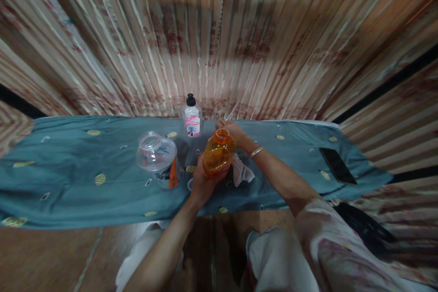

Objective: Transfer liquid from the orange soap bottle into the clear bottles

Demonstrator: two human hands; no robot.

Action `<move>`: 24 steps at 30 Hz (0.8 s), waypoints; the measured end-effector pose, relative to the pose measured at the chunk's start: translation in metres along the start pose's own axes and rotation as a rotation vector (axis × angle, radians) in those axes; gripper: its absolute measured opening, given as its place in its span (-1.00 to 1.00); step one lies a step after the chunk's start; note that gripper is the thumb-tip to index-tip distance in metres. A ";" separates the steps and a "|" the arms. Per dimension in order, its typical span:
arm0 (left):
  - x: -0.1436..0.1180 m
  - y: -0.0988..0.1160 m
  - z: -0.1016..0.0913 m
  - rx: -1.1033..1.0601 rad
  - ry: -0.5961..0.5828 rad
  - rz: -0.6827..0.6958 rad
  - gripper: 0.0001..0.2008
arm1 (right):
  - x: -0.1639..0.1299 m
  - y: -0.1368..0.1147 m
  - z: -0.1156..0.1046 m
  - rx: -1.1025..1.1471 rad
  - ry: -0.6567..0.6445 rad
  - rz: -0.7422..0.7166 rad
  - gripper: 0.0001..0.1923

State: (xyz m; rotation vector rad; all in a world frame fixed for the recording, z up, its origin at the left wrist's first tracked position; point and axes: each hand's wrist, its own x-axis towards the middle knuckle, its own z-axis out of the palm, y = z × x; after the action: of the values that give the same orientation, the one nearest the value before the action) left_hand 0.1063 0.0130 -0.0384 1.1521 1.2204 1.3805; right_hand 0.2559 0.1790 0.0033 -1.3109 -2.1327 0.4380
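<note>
My left hand [204, 182] is wrapped round the lower part of an orange see-through bottle [219, 153]. The bottle is uncapped and leans a little, its mouth towards me. Just behind it, my right hand [231, 128] is closed on a thin whitish stick [232, 110] that points up and away; the bottle hides part of the fingers. A crumpled white cloth [242, 172] lies to the right of the bottle. Beside my left hand a small pale round piece [190, 185] shows in part.
A clear wide-mouthed plastic jar [155, 157] with an orange and black label stands on the left. Farther back is a clear bottle [192, 121] with a black cap and pink label. A dark phone [337, 165] lies right on the green tablecloth [78, 164]. Curtains [212, 45] hang behind.
</note>
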 end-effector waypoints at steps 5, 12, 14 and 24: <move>0.002 -0.008 0.000 0.011 -0.002 0.038 -0.26 | -0.015 -0.011 -0.078 -0.040 0.167 -0.046 -0.57; 0.006 -0.011 0.000 0.015 -0.016 0.061 -0.32 | -0.088 -0.071 -0.200 0.628 0.795 -0.197 -0.72; 0.007 -0.011 0.000 0.000 -0.023 0.070 -0.34 | -0.105 -0.088 -0.221 0.684 0.796 -0.209 -0.70; 0.005 -0.007 0.003 -0.008 -0.011 0.068 -0.29 | -0.125 -0.123 -0.222 0.691 0.682 -0.142 -0.66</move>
State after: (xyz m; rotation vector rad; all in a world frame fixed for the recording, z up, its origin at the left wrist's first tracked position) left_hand 0.1089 0.0191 -0.0453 1.2031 1.1764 1.4265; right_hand 0.3550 0.0053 0.2039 -0.7486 -1.3141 0.5118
